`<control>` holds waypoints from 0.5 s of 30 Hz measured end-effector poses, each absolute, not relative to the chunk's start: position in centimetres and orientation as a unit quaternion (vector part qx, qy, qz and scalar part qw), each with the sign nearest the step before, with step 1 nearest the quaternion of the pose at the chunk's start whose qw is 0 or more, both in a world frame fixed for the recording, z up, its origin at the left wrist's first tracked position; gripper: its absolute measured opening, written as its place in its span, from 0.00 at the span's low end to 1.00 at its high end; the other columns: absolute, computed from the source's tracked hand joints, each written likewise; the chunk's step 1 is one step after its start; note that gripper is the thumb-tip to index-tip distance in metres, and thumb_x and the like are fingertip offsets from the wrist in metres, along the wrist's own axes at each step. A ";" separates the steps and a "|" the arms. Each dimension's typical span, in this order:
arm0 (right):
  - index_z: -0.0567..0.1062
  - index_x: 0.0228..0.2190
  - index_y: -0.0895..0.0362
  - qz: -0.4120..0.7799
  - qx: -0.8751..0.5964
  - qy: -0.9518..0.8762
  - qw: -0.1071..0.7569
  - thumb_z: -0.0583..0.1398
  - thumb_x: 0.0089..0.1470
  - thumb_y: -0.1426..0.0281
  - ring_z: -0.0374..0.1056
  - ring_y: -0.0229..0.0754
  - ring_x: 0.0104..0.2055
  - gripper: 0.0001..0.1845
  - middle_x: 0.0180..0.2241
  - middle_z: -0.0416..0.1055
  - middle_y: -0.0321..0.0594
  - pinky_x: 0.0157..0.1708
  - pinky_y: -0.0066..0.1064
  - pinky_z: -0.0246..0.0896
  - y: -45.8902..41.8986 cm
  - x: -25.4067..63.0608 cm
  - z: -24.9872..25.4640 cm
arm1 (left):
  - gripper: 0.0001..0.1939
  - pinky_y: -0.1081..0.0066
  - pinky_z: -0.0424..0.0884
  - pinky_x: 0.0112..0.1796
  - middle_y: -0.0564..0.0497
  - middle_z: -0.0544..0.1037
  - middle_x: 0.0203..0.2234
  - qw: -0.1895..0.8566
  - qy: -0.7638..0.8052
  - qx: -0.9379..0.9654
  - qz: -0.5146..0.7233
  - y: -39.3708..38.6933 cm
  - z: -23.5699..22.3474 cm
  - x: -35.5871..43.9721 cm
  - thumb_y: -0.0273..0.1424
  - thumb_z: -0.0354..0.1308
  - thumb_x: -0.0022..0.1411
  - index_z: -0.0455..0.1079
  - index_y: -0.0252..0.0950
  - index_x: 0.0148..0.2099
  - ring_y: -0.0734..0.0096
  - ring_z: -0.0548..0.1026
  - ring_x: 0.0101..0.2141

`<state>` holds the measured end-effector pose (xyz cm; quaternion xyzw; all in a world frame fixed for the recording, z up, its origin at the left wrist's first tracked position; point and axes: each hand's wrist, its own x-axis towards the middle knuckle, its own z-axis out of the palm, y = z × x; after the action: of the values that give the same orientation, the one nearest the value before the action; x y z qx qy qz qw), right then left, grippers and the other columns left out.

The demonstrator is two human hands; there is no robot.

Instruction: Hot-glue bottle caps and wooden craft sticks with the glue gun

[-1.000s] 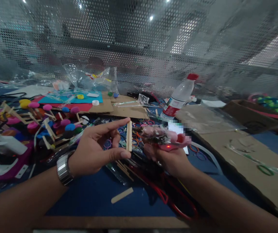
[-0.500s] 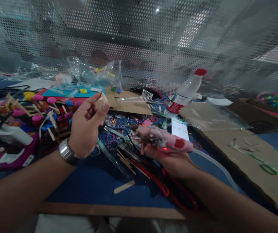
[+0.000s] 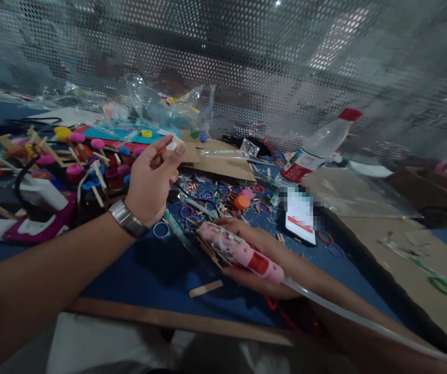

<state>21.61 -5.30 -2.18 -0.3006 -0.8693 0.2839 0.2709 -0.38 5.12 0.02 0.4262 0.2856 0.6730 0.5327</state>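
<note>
My left hand (image 3: 151, 176) is raised over the table, pinching a small pale wooden stick piece (image 3: 175, 141) between thumb and fingertips. Its far end is partly hidden by the fingers. Low over the tabletop, my right hand (image 3: 254, 244) is closed around a pink hot glue gun (image 3: 242, 252). The gun's nozzle end points left and a long clear glue stick (image 3: 344, 311) trails out of its back toward my forearm. Beneath the gun lie several thin wooden sticks (image 3: 212, 251), and a flat craft stick (image 3: 206, 289) rests nearer the table's front edge.
Colourful caps and wooden sticks pile up at left, beside a purple-and-white device (image 3: 40, 223). Loose rubber rings and an orange cap (image 3: 242, 202) lie mid-table. A phone (image 3: 300, 221), a tilted plastic bottle (image 3: 320, 148) and cardboard (image 3: 387, 259) are at right. Perforated metal (image 3: 223, 67) stands behind.
My right hand has lowered and turned the glue gun, whose back now tilts down to the right. My left hand keeps its wooden piece. The view has shifted slightly, and more of the phone shows.
</note>
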 end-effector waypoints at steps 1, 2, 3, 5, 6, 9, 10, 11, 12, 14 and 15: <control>0.67 0.55 0.53 0.283 -0.305 -0.872 0.259 0.65 0.58 0.69 0.68 0.53 0.61 0.25 0.58 0.71 0.52 0.59 0.43 0.64 -5.3 21.6 -2.1 | 0.10 0.72 0.56 0.21 0.58 0.69 0.23 0.534 0.283 0.424 0.674 5.2 0.0 -0.4 0.29 0.74 0.57 0.78 0.41 0.40 0.80 0.59 0.19; 0.67 0.55 0.53 0.286 -0.309 -0.873 0.247 0.65 0.57 0.70 0.67 0.52 0.62 0.25 0.58 0.70 0.52 0.59 0.42 0.64 -5.3 21.6 -2.0 | 0.09 0.72 0.56 0.21 0.58 0.69 0.23 0.536 0.281 0.421 0.676 5.3 0.1 -0.5 0.29 0.73 0.57 0.78 0.41 0.40 0.80 0.58 0.19; 0.67 0.54 0.52 0.292 -0.311 -0.873 0.236 0.65 0.57 0.72 0.67 0.52 0.62 0.24 0.59 0.70 0.52 0.58 0.41 0.64 -5.4 21.6 -1.9 | 0.09 0.71 0.56 0.21 0.57 0.69 0.24 0.536 0.279 0.419 0.678 5.4 0.2 -0.5 0.29 0.73 0.57 0.78 0.41 0.40 0.80 0.58 0.19; 0.68 0.52 0.52 0.307 -0.320 -0.869 0.219 0.64 0.57 0.73 0.68 0.51 0.61 0.21 0.58 0.71 0.51 0.57 0.40 0.65 -5.5 21.4 -1.6 | 0.10 0.71 0.55 0.21 0.56 0.70 0.26 0.533 0.276 0.416 0.683 5.4 0.3 -0.6 0.30 0.74 0.56 0.78 0.41 0.39 0.81 0.58 0.19; 0.69 0.50 0.53 0.314 -0.325 -0.866 0.212 0.64 0.58 0.73 0.69 0.51 0.59 0.19 0.58 0.71 0.51 0.55 0.40 0.66 -5.5 21.3 -1.5 | 0.10 0.71 0.56 0.21 0.56 0.71 0.27 0.531 0.276 0.416 0.685 5.4 0.3 -0.6 0.30 0.74 0.56 0.78 0.41 0.39 0.81 0.58 0.19; 0.69 0.46 0.53 0.322 -0.334 -0.861 0.208 0.63 0.59 0.70 0.71 0.50 0.55 0.13 0.55 0.72 0.51 0.53 0.39 0.67 -5.5 20.9 -1.1 | 0.10 0.71 0.56 0.21 0.56 0.72 0.27 0.525 0.280 0.417 0.687 5.4 0.4 -0.6 0.30 0.74 0.56 0.77 0.41 0.39 0.80 0.58 0.19; 0.69 0.45 0.53 0.327 -0.329 -0.861 0.210 0.62 0.59 0.68 0.71 0.50 0.54 0.12 0.54 0.72 0.51 0.53 0.40 0.67 -5.5 20.8 -1.0 | 0.09 0.71 0.56 0.22 0.57 0.71 0.26 0.523 0.282 0.419 0.687 5.4 0.4 -0.6 0.30 0.73 0.57 0.77 0.41 0.40 0.80 0.58 0.19; 0.69 0.45 0.53 0.333 -0.322 -0.861 0.210 0.62 0.60 0.65 0.71 0.51 0.54 0.12 0.53 0.73 0.51 0.54 0.41 0.66 -5.4 20.6 -0.9 | 0.09 0.70 0.56 0.22 0.57 0.70 0.24 0.521 0.284 0.421 0.686 5.4 0.4 -0.6 0.30 0.72 0.58 0.77 0.42 0.40 0.79 0.58 0.19; 0.69 0.45 0.53 0.340 -0.314 -0.861 0.210 0.61 0.60 0.63 0.70 0.52 0.55 0.13 0.53 0.72 0.52 0.55 0.43 0.66 -5.4 20.5 -0.8 | 0.09 0.70 0.56 0.22 0.57 0.69 0.24 0.519 0.284 0.423 0.686 5.4 0.4 -0.6 0.30 0.72 0.58 0.77 0.42 0.40 0.79 0.58 0.19; 0.68 0.47 0.53 0.350 -0.305 -0.861 0.205 0.60 0.60 0.59 0.68 0.54 0.57 0.16 0.54 0.71 0.54 0.57 0.46 0.64 -5.3 20.3 -0.6 | 0.09 0.70 0.56 0.22 0.58 0.69 0.22 0.517 0.285 0.425 0.686 5.3 0.3 -0.5 0.30 0.72 0.59 0.77 0.42 0.41 0.78 0.58 0.19; 0.68 0.47 0.53 0.353 -0.306 -0.861 0.202 0.59 0.60 0.59 0.68 0.55 0.58 0.17 0.54 0.71 0.54 0.57 0.47 0.64 -5.2 20.2 -0.5 | 0.09 0.69 0.56 0.22 0.58 0.69 0.22 0.516 0.286 0.426 0.686 5.3 0.3 -0.5 0.30 0.72 0.59 0.76 0.42 0.41 0.78 0.58 0.19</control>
<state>20.24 -5.24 -0.51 -0.3062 -0.8607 0.3528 0.2024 -0.50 5.31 0.31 0.4256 0.2860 0.6864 0.5156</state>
